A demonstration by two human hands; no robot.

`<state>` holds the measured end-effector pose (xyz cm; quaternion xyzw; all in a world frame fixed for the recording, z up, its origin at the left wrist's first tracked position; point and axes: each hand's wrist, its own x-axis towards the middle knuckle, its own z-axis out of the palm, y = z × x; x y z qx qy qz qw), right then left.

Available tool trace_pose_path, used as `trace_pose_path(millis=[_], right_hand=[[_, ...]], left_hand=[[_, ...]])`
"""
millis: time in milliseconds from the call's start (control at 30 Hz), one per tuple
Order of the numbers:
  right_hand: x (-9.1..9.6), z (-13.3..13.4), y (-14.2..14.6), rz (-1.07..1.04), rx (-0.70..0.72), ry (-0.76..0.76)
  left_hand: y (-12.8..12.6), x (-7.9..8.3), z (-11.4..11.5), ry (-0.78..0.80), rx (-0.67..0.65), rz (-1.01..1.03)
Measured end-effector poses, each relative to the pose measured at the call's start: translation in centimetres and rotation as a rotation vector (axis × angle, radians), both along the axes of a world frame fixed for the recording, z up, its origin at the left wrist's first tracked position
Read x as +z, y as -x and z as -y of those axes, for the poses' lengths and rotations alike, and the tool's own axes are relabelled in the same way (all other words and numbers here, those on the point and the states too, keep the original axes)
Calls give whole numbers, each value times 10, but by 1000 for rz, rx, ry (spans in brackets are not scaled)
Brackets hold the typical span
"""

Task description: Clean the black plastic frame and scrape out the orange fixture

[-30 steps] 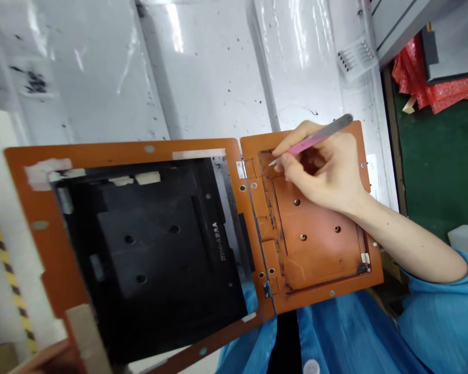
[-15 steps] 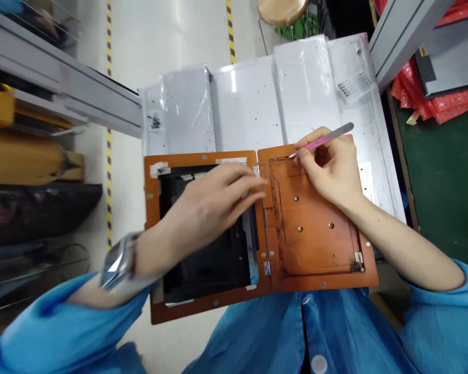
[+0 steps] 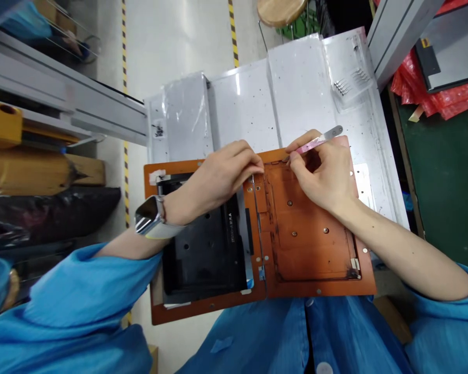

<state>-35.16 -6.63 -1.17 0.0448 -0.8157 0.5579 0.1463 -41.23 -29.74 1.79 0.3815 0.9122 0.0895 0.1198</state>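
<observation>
An orange hinged jig (image 3: 315, 270) lies open in front of me, with a black panel (image 3: 206, 249) in its left half and a bare recessed right half. My right hand (image 3: 327, 174) pinches pink-handled tweezers (image 3: 315, 141), whose tip touches the top left corner of the right recess. My left hand (image 3: 222, 174), a watch (image 3: 150, 218) on its wrist, rests at the jig's top edge by the hinge. Its fingers are curled and pressed down near the tweezer tip. What they grip, if anything, is hidden.
The jig sits on a white table (image 3: 249, 104) covered in clear plastic. Grey rails (image 3: 62, 98) and yellow-brown blocks (image 3: 31, 166) stand at the left. Red bags (image 3: 444, 93) and a green mat (image 3: 444, 171) lie at the right. A stool (image 3: 276, 10) stands beyond.
My left hand came in over the black panel and moved up to the jig's top edge by the hinge. The tweezers stayed at the recess's top left corner. The view pulled back.
</observation>
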Motion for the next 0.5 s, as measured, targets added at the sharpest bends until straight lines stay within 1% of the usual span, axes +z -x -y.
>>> trace_pose_path(millis=[67, 133, 233, 333, 433, 500], right_hand=[[-1, 0, 0, -9, -4, 26], [-2, 1, 0, -4, -9, 39], [-2, 1, 0, 26, -15, 52], [-1, 2, 0, 36, -28, 53], [-3, 2, 0, 54, -36, 65], [-4, 1, 1, 74, -22, 94]], left_hand=[[4, 2, -2, 39, -21, -18], [6, 6, -4, 98, -76, -17], [3, 10, -11, 193, -151, -32], [-3, 10, -22, 255, -158, -99], [-6, 10, -29, 237, -164, -144], [-7, 17, -24, 171, -170, -145]])
